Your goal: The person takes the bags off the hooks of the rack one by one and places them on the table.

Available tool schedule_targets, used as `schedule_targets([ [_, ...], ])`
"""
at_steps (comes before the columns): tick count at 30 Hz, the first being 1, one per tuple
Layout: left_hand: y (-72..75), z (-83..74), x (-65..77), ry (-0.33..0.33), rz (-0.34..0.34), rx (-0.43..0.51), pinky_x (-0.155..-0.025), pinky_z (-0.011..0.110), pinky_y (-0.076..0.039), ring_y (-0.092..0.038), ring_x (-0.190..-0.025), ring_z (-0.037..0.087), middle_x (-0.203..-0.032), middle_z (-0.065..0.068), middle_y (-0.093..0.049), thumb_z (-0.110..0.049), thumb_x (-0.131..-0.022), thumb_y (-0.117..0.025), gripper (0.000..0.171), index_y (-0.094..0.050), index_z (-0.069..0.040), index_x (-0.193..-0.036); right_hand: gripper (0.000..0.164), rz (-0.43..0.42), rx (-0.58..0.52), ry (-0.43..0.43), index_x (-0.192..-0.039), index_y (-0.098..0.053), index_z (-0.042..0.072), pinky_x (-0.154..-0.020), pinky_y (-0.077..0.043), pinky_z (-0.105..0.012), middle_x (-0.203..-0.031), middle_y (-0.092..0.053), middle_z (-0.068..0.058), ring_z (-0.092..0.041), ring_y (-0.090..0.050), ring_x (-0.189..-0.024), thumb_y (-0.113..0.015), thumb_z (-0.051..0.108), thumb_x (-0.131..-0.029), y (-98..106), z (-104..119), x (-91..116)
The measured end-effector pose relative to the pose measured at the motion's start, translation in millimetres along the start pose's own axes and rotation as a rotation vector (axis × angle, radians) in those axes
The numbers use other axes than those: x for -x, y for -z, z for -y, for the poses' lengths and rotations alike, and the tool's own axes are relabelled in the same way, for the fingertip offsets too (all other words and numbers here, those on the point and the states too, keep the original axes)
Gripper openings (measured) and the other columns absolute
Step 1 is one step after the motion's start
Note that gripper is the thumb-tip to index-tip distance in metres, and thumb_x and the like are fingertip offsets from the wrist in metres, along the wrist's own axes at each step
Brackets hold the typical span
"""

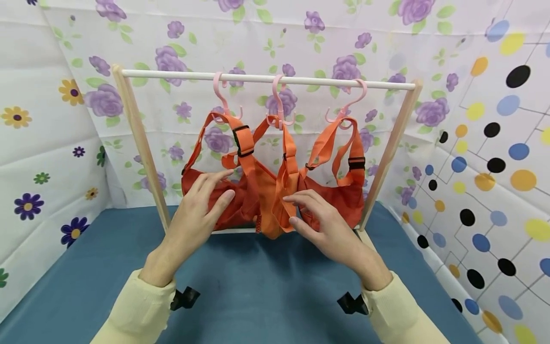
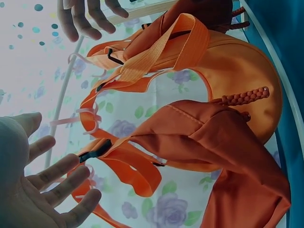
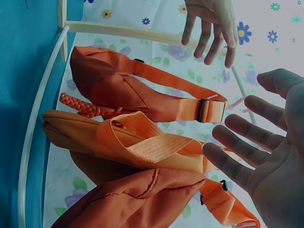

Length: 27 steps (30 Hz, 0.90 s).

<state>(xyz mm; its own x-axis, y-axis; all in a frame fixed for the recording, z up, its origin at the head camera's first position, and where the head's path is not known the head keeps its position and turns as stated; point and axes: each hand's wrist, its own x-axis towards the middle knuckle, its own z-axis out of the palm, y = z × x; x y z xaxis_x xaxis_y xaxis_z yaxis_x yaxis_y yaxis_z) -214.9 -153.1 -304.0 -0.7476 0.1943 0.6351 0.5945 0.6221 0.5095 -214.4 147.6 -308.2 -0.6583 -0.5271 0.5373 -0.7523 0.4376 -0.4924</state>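
Three crossbody bags hang side by side in the head view: a rust-red bag on the left, an orange bag in the middle and another rust-red bag on the right. Their webbing straps with black buckles loop over pink hooks. My left hand is raised before the left bag, fingers spread and loosely bent. Before the middle and right bags is my right hand, also spread. Both wrist views show bare palms; neither hand holds anything. A braided zipper pull dangles from a bag.
The hooks sit on the white rod of a wooden rack, which stands on a blue cloth surface. A lower white bar runs beneath the bags. Floral sheeting covers the back, with dotted sheeting at right.
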Motion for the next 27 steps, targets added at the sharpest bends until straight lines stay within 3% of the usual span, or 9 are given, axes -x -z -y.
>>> schedule_targets([
  [8, 2.6, -0.9, -7.1, -0.014, -0.006, 0.018, -0.106, 0.058, -0.044, -0.052, -0.131, 0.030, -0.146, 0.008, -0.053, -0.035, -0.110, -0.055, 0.048, -0.051, -0.017, -0.153, 0.039, -0.006, 0.003, 0.004, -0.144, -0.058, 0.020, -0.096, -0.052, -0.039, -0.138, -0.058, 0.001, -0.024, -0.058, -0.115, -0.064, 0.023, -0.106, 1.8, -0.8, -3.0],
  [17, 7.6, -0.7, -18.5, -0.016, -0.028, 0.027, -0.098, 0.057, -0.048, -0.052, -0.126, 0.032, -0.142, 0.012, -0.054, -0.031, -0.110, -0.055, 0.047, -0.050, -0.018, -0.155, 0.039, -0.008, 0.015, 0.036, -0.143, -0.059, 0.020, -0.083, -0.049, -0.033, -0.135, -0.058, 0.005, -0.011, -0.053, -0.101, -0.065, 0.022, -0.105, 2.7, 0.0, -12.3],
  [27, 14.9, -3.2, -32.6, -0.026, -0.041, -0.007, -0.096, 0.057, -0.046, -0.051, -0.127, 0.032, -0.140, 0.014, -0.054, -0.035, -0.110, -0.054, 0.047, -0.050, -0.019, -0.155, 0.038, -0.018, 0.003, 0.068, -0.142, -0.060, 0.017, -0.087, -0.051, -0.033, -0.133, -0.059, 0.003, -0.019, -0.058, -0.101, -0.065, 0.020, -0.105, 5.4, -0.6, -21.2],
])
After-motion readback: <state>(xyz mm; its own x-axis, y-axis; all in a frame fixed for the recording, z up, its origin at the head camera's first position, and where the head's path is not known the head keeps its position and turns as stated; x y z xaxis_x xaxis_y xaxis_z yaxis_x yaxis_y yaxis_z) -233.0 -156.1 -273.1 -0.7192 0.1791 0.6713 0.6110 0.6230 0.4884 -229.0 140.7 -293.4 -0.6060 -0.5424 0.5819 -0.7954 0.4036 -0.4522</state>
